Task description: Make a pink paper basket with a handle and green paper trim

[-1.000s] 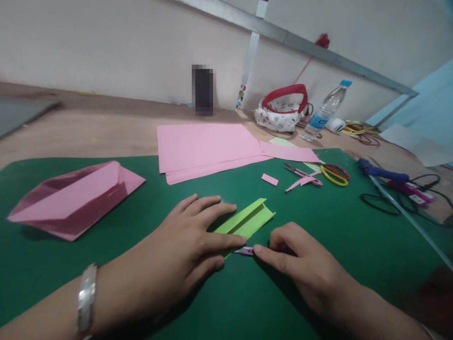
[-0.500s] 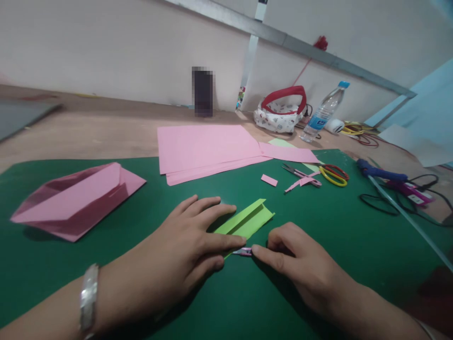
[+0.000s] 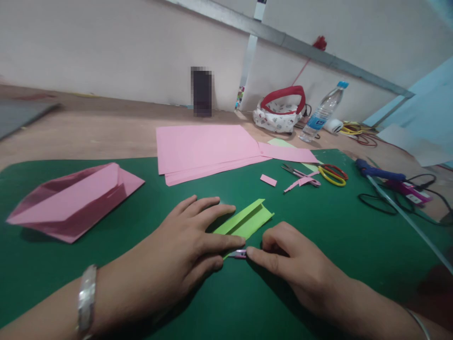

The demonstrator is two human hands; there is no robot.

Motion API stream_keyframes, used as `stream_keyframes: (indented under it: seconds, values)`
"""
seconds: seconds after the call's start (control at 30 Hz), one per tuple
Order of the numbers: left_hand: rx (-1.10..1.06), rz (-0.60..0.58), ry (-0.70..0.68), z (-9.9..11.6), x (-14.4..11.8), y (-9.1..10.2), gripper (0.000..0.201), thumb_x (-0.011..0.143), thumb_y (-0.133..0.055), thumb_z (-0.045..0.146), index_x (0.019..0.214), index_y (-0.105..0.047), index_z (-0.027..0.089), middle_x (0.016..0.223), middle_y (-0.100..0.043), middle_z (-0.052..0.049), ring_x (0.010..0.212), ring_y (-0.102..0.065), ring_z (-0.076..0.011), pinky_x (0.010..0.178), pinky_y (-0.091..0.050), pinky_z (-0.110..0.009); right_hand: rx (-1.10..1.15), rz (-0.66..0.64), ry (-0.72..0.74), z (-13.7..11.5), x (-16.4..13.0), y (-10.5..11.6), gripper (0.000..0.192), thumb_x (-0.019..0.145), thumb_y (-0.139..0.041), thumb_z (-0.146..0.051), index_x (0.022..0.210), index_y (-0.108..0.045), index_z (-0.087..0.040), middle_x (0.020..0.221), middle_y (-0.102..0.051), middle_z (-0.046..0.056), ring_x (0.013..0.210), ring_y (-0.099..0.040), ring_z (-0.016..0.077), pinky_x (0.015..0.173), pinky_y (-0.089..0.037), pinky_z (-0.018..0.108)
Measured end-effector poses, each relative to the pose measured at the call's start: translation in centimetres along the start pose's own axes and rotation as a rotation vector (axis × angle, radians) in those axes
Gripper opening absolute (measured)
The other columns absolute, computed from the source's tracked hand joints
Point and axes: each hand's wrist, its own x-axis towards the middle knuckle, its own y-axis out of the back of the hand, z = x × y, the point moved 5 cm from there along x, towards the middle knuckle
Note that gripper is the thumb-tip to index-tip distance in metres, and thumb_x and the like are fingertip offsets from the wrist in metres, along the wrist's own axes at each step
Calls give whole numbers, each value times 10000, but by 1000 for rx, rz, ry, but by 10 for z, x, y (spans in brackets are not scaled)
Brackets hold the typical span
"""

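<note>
My left hand (image 3: 187, 245) lies flat with fingers spread, pressing a strip of folded lime-green paper (image 3: 246, 219) onto the green mat (image 3: 226, 307). A raised flap runs along the paper's length, and its near end is hidden under my fingers. My right hand (image 3: 297, 264) is closed round a small pink craft knife (image 3: 240, 254). Only the front of the knife and its pale metal tip show; the tip reaches the paper's near edge, close to my left thumb and index finger. On the mat's left rests a folded pink paper boat shape (image 3: 78, 200).
Behind my hands lie pink paper sheets (image 3: 208, 148), a small pink scrap (image 3: 268, 180) and scissors (image 3: 332, 174) with red and yellow handles. A blue-and-pink glue gun (image 3: 382, 171) with a cord is at right. Farther back stand a water bottle (image 3: 323, 113) and a white pouch (image 3: 278, 115).
My right hand has shifted slightly left with the craft knife, its tip sliding nearer my left thumb along the paper's edge. My left hand stays in place on the paper.
</note>
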Motion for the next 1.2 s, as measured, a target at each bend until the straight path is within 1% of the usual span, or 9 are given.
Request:
stream_keyframes:
  seconds: [0.17, 0.27, 0.33, 0.4, 0.5, 0.6, 0.7, 1.0, 1.2]
  values:
    - [19, 28, 6, 5, 6, 1, 471, 888, -549, 254, 1245, -525, 561, 1444, -479, 28, 1335, -379, -375, 996, -345, -695, -102, 18, 77, 1, 0, 5, 187, 975, -464, -352, 1058, -610, -268, 854, -564, 30, 801, -515, 192, 681, -437, 313]
    - [10, 115, 0, 9, 12, 3, 440, 886, -531, 215, 1235, -578, 480, 1422, -496, -19, 1315, -390, -369, 992, -366, -654, -201, 68, 151, 2, 0, 10, 232, 986, -435, -293, 1119, -625, -281, 847, -554, 34, 770, -498, 186, 660, -422, 314]
    - [1, 174, -28, 10, 14, 5, 378, 895, -530, 225, 1178, -627, 457, 1412, -497, -19, 1307, -391, -354, 990, -380, -621, -251, 103, 214, 1, -1, 11, 267, 991, -423, -272, 1157, -632, -272, 844, -550, 42, 766, -489, 186, 650, -411, 314]
    - [-1, 189, -48, 9, 12, 5, 307, 906, -533, 262, 1112, -664, 449, 1385, -516, -9, 1297, -395, -348, 980, -392, -608, -277, 114, 257, 0, -2, 11, 299, 994, -411, -239, 1202, -625, -255, 851, -548, 53, 782, -484, 189, 662, -408, 318]
    - [4, 136, -39, 5, 7, 4, 319, 911, -533, 300, 1176, -626, 453, 1391, -513, -10, 1300, -396, -350, 986, -393, -617, -280, 108, 272, 0, -3, 9, 328, 991, -415, -204, 1261, -594, -249, 863, -546, 55, 793, -475, 184, 678, -408, 316]
    - [10, 51, -18, 2, 2, 4, 445, 898, -549, 327, 1307, -500, 497, 1447, -471, 5, 1326, -382, -361, 1006, -379, -644, -266, 102, 248, 1, -2, 10, 312, 987, -439, -224, 1259, -590, -248, 855, -544, 49, 797, -470, 184, 677, -412, 310]
    - [20, -7, -2, 2, -1, 5, 539, 879, -565, 323, 1358, -419, 525, 1487, -433, 25, 1348, -369, -370, 1023, -373, -651, -252, 91, 238, 0, -2, 10, 300, 986, -440, -238, 1238, -602, -258, 854, -551, 48, 796, -486, 187, 685, -427, 312]
    - [7, -44, 24, 0, 3, 5, 488, 880, -573, 377, 1330, -459, 528, 1510, -410, 32, 1367, -355, -382, 1031, -358, -674, -125, 59, 46, 15, -4, 12, 194, 960, -500, -301, 1115, -617, -322, 874, -566, 22, 784, -527, 188, 674, -452, 307]
    - [3, -33, 19, 0, 1, 4, 498, 878, -578, 392, 1331, -442, 546, 1509, -409, 37, 1367, -355, -377, 1039, -347, -674, -112, 65, 82, 12, -5, 13, 203, 975, -476, -282, 1135, -591, -328, 878, -544, 20, 807, -520, 187, 702, -446, 313]
